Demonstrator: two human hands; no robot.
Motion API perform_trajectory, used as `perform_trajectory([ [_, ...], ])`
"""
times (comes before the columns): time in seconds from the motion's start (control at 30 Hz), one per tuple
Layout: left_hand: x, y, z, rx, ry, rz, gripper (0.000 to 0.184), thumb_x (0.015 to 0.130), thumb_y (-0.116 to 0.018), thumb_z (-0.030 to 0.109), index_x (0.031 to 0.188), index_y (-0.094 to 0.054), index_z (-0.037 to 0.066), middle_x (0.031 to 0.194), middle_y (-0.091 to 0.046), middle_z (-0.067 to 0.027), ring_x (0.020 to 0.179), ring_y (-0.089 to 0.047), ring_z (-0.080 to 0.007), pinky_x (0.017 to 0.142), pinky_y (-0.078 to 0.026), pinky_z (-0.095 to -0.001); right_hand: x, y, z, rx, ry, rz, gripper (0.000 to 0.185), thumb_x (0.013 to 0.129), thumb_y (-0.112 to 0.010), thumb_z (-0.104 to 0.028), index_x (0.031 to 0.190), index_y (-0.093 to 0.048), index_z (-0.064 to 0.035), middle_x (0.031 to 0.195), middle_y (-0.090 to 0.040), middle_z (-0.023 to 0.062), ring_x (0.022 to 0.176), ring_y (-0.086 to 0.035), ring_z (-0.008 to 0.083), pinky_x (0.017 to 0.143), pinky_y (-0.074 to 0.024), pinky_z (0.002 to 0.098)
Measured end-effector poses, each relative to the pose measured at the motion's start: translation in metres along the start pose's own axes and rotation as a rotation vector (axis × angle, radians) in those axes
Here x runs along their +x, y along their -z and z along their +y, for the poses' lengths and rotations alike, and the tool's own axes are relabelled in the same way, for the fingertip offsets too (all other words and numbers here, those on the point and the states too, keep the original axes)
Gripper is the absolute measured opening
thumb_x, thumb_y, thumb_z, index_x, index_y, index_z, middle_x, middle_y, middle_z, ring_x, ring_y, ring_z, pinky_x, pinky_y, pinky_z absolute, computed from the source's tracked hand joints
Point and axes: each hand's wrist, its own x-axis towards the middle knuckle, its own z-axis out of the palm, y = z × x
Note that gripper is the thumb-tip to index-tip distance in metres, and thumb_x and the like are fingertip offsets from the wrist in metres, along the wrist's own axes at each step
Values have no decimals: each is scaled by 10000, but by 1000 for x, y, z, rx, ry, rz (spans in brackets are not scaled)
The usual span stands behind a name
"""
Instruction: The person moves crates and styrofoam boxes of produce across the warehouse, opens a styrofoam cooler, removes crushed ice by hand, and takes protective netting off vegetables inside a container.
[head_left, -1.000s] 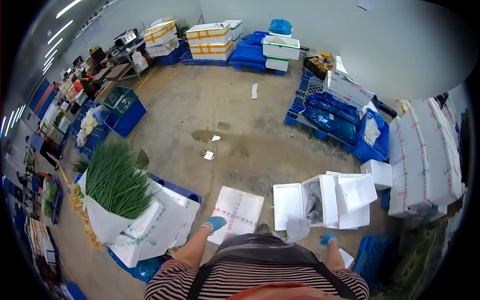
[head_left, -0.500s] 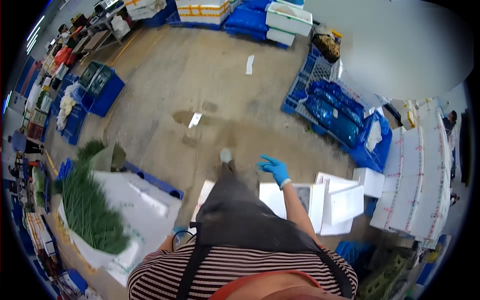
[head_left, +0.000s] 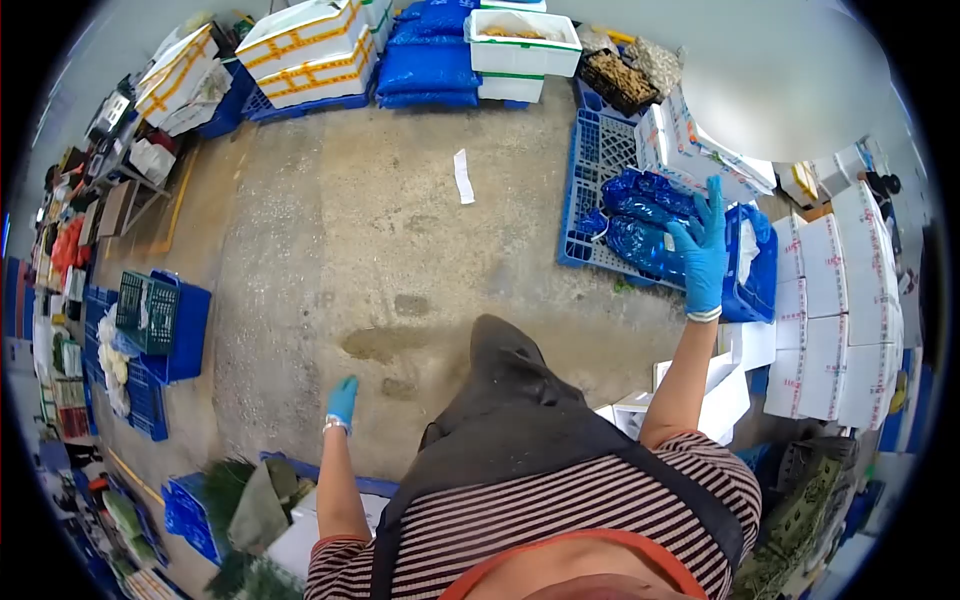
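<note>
My right hand (head_left: 704,262), in a blue glove, reaches forward at the right with its fingers spread and nothing in them. In the view it overlaps the shiny blue plastic bags (head_left: 640,225) and the edge of a blue bin (head_left: 748,280); no contact is visible. My left hand (head_left: 342,402), gloved too, hangs low over the concrete floor. Its fingers are stretched out and hold nothing. The bags lie on a blue pallet (head_left: 580,185), beside white foam boxes (head_left: 690,150). A white bag shows inside the bin.
White foam boxes (head_left: 835,270) are stacked at the right, with loose foam pieces (head_left: 725,400) nearer me. Blue sacks (head_left: 428,65) and taped boxes (head_left: 310,60) line the back. Crates (head_left: 180,320) stand left, green stalks (head_left: 225,490) lower left. A white strip (head_left: 463,178) lies on the floor.
I have moved forward and the view has turned. My right hand has reached out toward the blue bags. My left hand has come out from beside my body. The green stalks now sit lower.
</note>
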Motion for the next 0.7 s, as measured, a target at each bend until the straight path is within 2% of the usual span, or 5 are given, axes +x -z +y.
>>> perform_trajectory([
  [0.23, 177, 35, 67, 95, 9, 59, 369, 902, -501, 334, 1069, -641, 37, 1045, -646, -174, 906, -624, -299, 779, -473, -398, 145, -141, 130, -29, -311, 150, 46, 827, -664, -53, 826, -656, -8, 852, -665, 69, 754, -596, 108, 710, -473, 229],
  [0.4, 190, 45, 52, 47, 223, -240, 323, 895, -490, 299, 1031, -658, 59, 939, -667, -138, 745, -618, -255, 726, -485, -351, 249, -396, 168, 89, -280, -117, 260, 860, -649, -110, 635, -553, -21, 1045, -670, 108, 825, -611, 124, 758, -458, 251],
  [0.43, 193, 47, 56, -47, 355, -207, 374, 872, -523, 336, 1078, -651, 52, 932, -674, -118, 717, -611, -193, 698, -486, -322, 265, -443, 202, 124, -228, -300, 101, 857, -631, -91, 843, -636, 9, 1249, -569, 134, 1135, -537, 199, 928, -426, 304],
  [0.57, 207, 74, 94, -98, 489, 162, 352, 842, -541, 355, 944, -673, 44, 875, -681, -121, 724, -640, -226, 662, -490, -334, 275, -664, 137, -23, 243, -754, 752, 822, -650, -89, 1458, -251, -120, 1527, -181, 105, 1387, -215, 243, 1089, -283, 359],
  [0.7, 284, 116, 90, -156, 603, 156, 330, 853, -515, 329, 958, -664, 54, 912, -671, -135, 782, -633, -253, 693, -486, -362, 276, -831, 121, 83, 304, -925, 794, 809, -669, -75, 1464, -224, -120, 1492, -274, 97, 1231, -446, 239, 1032, -370, 359],
])
